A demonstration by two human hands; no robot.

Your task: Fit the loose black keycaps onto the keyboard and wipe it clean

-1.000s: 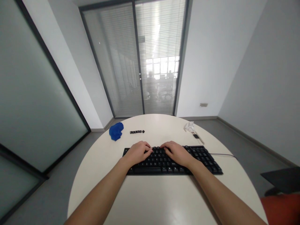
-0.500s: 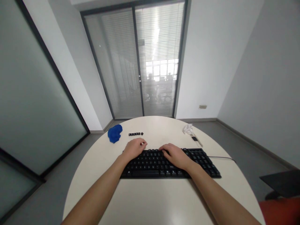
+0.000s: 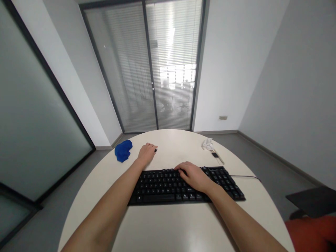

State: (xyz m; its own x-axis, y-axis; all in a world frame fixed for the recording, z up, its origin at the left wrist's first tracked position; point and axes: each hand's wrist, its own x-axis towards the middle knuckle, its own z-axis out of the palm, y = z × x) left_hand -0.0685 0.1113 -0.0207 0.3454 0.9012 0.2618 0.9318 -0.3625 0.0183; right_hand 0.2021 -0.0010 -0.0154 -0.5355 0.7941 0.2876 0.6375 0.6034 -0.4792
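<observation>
A black keyboard (image 3: 160,187) lies flat across the round table. Beyond its far left part, my left hand (image 3: 147,154) is low over the tabletop, its fingers bent together at a small black keycap (image 3: 155,150). The thumb is out of sight behind the hand, which also covers the spot where a row of loose keycaps lay. My right hand (image 3: 193,175) rests on the keyboard right of its middle. Its fingers curl at the far edge with the thumb over the upper keys.
A crumpled blue cloth (image 3: 123,150) lies at the table's far left. At the far right are a white crumpled item (image 3: 207,144) and a small black-and-white piece (image 3: 215,154). The keyboard cable (image 3: 246,176) runs off rightward. A red chair seat (image 3: 312,231) stands at lower right.
My left hand has moved from the keyboard's far left edge forward and left to the loose keycaps, covering the row. My right hand stays on the keyboard. The view has shifted slightly.
</observation>
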